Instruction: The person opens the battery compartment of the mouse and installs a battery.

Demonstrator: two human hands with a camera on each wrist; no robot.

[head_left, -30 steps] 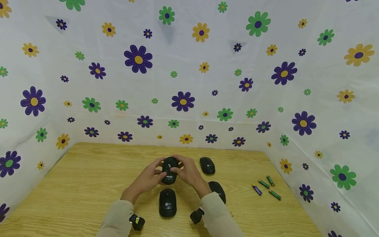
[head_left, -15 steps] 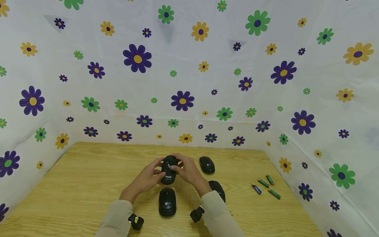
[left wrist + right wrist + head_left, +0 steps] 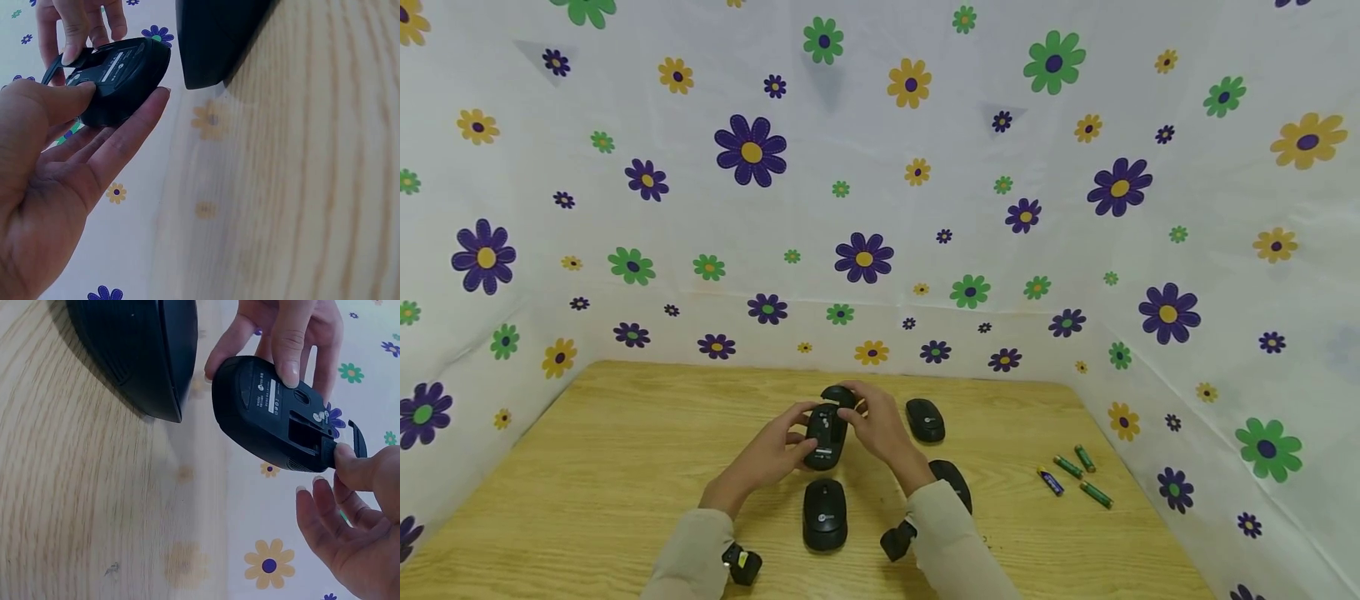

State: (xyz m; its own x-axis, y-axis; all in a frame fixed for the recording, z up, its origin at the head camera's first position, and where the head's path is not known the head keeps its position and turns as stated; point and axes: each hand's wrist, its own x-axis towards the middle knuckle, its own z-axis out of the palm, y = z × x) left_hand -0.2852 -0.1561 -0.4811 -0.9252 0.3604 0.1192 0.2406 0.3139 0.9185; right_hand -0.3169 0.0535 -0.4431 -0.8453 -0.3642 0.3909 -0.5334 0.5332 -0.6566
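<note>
My left hand [image 3: 775, 450] grips a black computer mouse [image 3: 823, 454] with its underside turned up, thumb on the bottom and fingers beneath. Its label and sensor opening [image 3: 301, 397] face up in the right wrist view, and a battery slot [image 3: 304, 435] shows as a dark hollow. At the mouse's far end my right hand [image 3: 880, 429] pinches a curved black cover [image 3: 837, 392], which stands tilted away from the body. The thumb of that hand lies against the cover's inner tab; its other fingers are partly hidden in the head view.
Nearest me a second black mouse [image 3: 824, 515] sits on the wooden table [image 3: 647, 450]. Another mouse [image 3: 925, 419] is at the back right, and one [image 3: 953, 479] lies partly behind my right forearm. Three green batteries [image 3: 1096, 493] and a blue battery [image 3: 1051, 481] lie farther right.
The curved cover has come up and away from the mouse's far end in my right hand, exposing the battery slot. My left hand keeps its grip on the mouse.
</note>
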